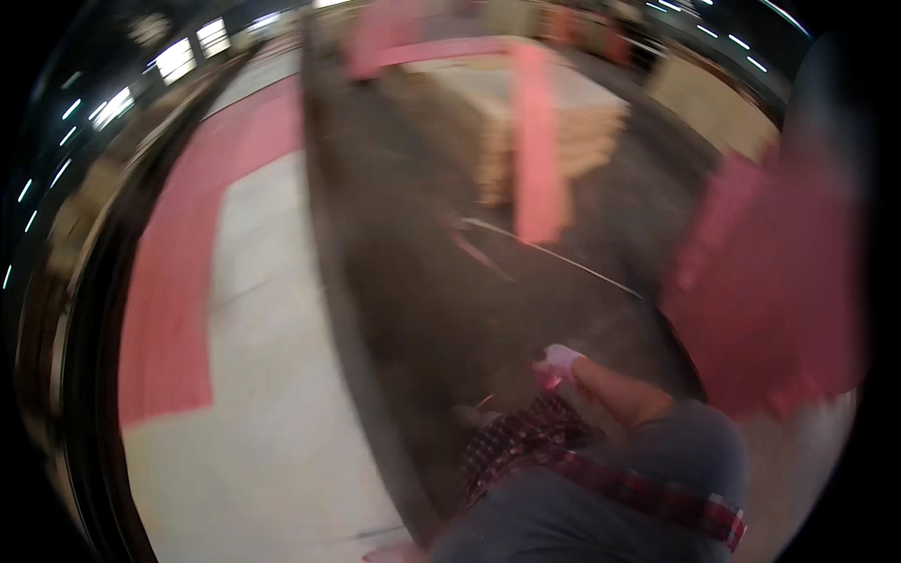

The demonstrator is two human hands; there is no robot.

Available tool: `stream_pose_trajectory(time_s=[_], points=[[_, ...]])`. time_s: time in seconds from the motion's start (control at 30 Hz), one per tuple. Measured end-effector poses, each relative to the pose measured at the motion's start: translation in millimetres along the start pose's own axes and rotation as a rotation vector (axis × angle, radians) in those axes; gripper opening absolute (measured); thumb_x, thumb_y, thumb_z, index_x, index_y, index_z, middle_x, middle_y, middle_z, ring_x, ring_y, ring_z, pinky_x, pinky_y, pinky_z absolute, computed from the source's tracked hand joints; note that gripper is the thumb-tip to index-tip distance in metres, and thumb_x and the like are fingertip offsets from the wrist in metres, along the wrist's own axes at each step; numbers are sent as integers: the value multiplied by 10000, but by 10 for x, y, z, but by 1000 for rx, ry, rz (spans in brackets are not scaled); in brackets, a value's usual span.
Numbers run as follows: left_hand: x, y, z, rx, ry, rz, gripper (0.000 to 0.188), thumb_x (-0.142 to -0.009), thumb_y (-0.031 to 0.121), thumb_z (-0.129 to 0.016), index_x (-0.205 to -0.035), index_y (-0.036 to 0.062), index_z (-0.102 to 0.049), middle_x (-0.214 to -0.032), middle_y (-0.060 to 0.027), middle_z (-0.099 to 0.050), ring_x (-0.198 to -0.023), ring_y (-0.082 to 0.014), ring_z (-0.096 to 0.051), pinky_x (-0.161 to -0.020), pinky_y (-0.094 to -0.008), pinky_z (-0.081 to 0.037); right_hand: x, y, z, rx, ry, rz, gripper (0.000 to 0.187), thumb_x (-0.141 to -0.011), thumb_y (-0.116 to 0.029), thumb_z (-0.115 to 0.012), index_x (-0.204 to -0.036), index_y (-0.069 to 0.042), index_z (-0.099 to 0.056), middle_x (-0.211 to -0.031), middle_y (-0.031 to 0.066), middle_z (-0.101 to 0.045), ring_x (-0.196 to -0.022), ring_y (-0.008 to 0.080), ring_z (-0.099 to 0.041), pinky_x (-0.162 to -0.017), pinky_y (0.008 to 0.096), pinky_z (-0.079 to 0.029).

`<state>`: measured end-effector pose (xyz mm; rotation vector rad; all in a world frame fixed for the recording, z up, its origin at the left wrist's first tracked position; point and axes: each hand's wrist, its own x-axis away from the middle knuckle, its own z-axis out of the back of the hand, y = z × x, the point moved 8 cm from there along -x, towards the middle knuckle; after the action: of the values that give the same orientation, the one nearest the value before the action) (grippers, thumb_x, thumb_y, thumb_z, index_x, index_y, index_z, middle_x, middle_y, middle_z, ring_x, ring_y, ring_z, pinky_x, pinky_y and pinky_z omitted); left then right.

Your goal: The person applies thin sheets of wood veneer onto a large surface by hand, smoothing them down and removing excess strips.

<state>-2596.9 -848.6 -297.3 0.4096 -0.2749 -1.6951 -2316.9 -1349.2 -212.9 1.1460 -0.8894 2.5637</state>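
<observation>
My right hand [556, 367], in a light glove with pink and dark patches, hangs in front of my body over the dark floor. Motion smears its fingers, so whether it holds anything does not show. At the lower edge a blurred pinkish sliver, likely my left hand [389, 553], lies by the edge of the long pale surface [272, 450]; its fingers are hidden. Pink sheets [169, 319] lie along that surface's left side and across its far part. Neither hand visibly touches them.
Ahead stands a stack of pale boards [591, 127] with a pink strip [537, 159] hanging down its side. A pile of pink sheets [779, 291] rises close on my right. A thin pale strip [563, 258] lies on the dark floor [404, 244].
</observation>
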Motion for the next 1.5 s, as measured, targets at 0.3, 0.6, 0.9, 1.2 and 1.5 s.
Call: stream_pose_trajectory(time_s=[0.3, 0.6, 0.9, 1.2, 1.5], points=[[1034, 1419, -441, 107, -262, -491, 555, -842, 407, -457, -1238, 23, -395, -1243, -144, -412, -1145, -270, -365, -960, -379, -289, 1602, 4061, -651, -549, 413, -535, 440, -692, -379, -573, -923, -7, -622, -720, 123, -642, -631, 246, -632, -643, 358, -500], [3177, 2455, -510, 611, -629, -345, 479, -857, 375, -453, -1204, 45, -442, -1198, -113, -459, -1094, -233, -425, -927, -358, -325, 2178, 6277, 179, -933, 621, -819, 333, -732, -276, -648, -848, 33, -598, -697, 133, -614, -593, 227, -609, -533, 368, -517], [8066, 3737, -617, 406, -1883, -874, 320, -811, 235, -585, -1082, 65, -576, -1068, -34, -568, -1021, -158, -493, -894, -291, -362, 2481, 7894, 1253, -1656, 1104, -330, 531, -737, -304, -663, -1125, 17, -495, -968, 136, -596, -661, 239, -607, -553, 356, -522], [11135, 3909, -668, 108, -2123, -1023, 279, -790, 262, -617, -1040, 139, -610, -936, 48, -606, -844, -81, -532, -742, -250, -376, 2922, 9547, 2365, -1857, 1241, -134, 546, -777, -364, -616, -1191, -51, -448, -976, 140, -601, -656, 221, -609, -587, 350, -522], [14168, 3774, 287, 123, -2440, -915, 350, -778, 217, -649, -1098, 96, -576, -1039, 3, -591, -1001, -101, -512, -893, -250, -357, 4060, 11513, 3909, -1633, 1422, -344, 493, -752, -243, -665, -1149, -30, -466, -1080, 92, -550, -803, 216, -603, -631, 333, -530]])
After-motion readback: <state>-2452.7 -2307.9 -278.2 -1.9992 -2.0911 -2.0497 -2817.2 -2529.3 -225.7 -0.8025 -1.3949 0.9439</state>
